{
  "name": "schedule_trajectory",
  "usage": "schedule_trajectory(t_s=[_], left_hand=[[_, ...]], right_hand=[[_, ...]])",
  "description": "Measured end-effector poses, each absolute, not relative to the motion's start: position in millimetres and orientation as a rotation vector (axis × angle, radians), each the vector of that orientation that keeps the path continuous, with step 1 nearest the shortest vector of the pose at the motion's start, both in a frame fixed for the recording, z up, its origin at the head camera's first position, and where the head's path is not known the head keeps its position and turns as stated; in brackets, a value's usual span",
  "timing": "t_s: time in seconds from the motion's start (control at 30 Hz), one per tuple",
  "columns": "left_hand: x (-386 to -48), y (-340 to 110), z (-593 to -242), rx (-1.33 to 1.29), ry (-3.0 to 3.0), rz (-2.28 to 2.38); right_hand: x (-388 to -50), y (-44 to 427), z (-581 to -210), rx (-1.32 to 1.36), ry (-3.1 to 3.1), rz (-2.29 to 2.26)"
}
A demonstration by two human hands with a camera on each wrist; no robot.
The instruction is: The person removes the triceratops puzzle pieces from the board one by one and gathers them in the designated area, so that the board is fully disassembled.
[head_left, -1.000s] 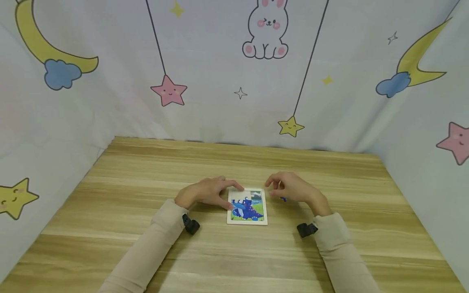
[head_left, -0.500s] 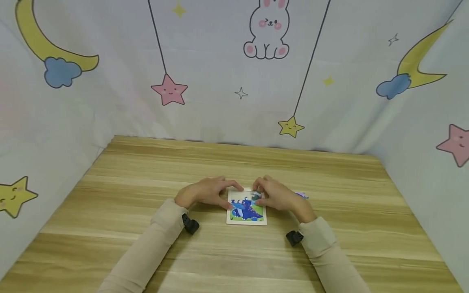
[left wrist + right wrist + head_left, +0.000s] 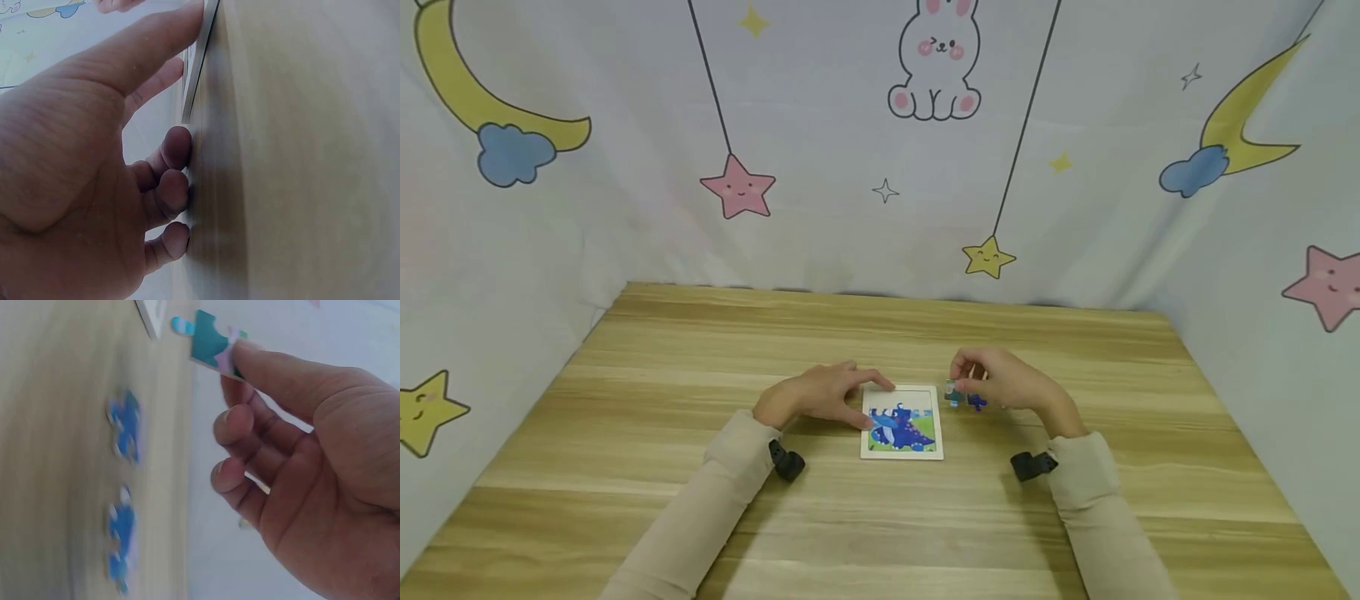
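A white-framed puzzle board (image 3: pixel 901 455) with a blue dinosaur picture lies on the table; its upper strip is bare white. My left hand (image 3: pixel 822 394) rests at its left side, thumb and index finger on the frame, and the other fingertips touch the table in the left wrist view. To the right of the board, my right hand (image 3: pixel 1011 382) pinches a teal puzzle piece (image 3: pixel 209 344) between thumb and index finger, raised off the table. Two blue pieces, one nearer the board (image 3: pixel 127 425) and one farther (image 3: pixel 122 540), lie on the table beside that hand.
The wooden table (image 3: pixel 865 533) meets a white curtain (image 3: pixel 820 242) at its back edge, with more cloth at both sides. Cartoon stars, moons and a rabbit are printed on it. A black wrist camera sits on each sleeve.
The right hand went from beside the board to its top right corner, then back right. The corner piece that lay there is off the board, and the hand holds a piece. The left hand stayed put.
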State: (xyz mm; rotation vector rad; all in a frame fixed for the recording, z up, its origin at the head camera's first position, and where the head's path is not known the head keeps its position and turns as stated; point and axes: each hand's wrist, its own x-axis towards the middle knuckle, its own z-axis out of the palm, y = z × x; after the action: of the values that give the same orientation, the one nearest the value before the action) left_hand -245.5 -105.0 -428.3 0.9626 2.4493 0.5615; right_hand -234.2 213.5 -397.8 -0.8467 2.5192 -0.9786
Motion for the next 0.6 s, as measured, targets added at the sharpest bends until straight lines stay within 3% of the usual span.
schedule_trajectory(t_s=[0.37,0.6], left_hand=[[-243.2,-105.8,-426.1,0.980,2.434,0.587],[-243.3,-105.5,-427.1,0.981,2.443,0.566]], right_hand=[[-229.4,296.3,-383.4,-0.650,2.469,-0.911],[-228.4,319.6,-392.1,-0.558,2.503,-0.880]])
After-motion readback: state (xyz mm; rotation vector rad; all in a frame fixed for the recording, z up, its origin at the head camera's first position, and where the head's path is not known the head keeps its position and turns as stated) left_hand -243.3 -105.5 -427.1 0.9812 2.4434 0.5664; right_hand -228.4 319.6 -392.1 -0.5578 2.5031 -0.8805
